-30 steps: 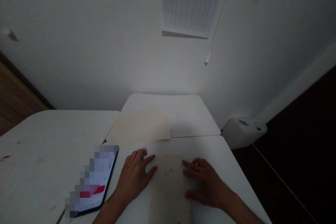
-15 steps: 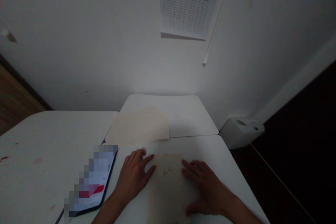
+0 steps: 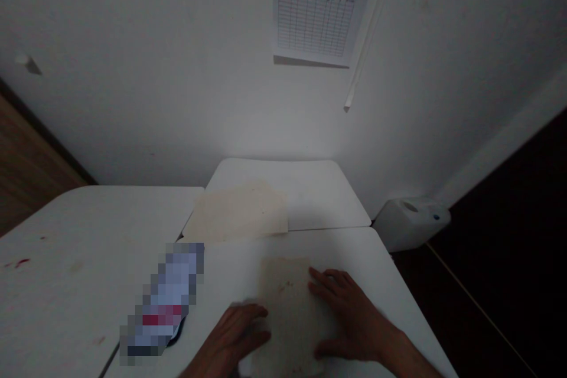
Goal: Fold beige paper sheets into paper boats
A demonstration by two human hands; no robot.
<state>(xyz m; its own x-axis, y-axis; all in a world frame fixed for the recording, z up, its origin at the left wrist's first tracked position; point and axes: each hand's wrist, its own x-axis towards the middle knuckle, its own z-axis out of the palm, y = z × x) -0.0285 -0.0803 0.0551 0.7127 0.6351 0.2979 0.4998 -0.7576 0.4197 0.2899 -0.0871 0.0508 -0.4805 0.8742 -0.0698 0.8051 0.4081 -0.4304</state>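
Note:
A pale beige sheet (image 3: pixel 292 319), thin and cloth-like with small brownish marks, lies flat on the white table in front of me. My left hand (image 3: pixel 237 331) is at its left side, fingers apart, with the fingertips at the sheet's edge. On the opposite side, my right hand (image 3: pixel 348 319) is spread, its fingertips touching the right edge and its thumb lower down on the sheet. Neither hand grips anything. The sheet's near end runs out of the bottom of the view. A second beige sheet (image 3: pixel 241 212) lies farther back.
A device with a lit, blurred-out screen (image 3: pixel 166 301) lies left of my left hand. The white tabletop (image 3: pixel 345 248) has seams between sections. A white plastic container (image 3: pixel 410 224) stands beyond the right edge. A printed chart (image 3: pixel 314 18) hangs on the wall.
My left hand has slid down along the left edge of the sheet, toward me. The right hand has stayed nearly in place. The view has shifted slightly.

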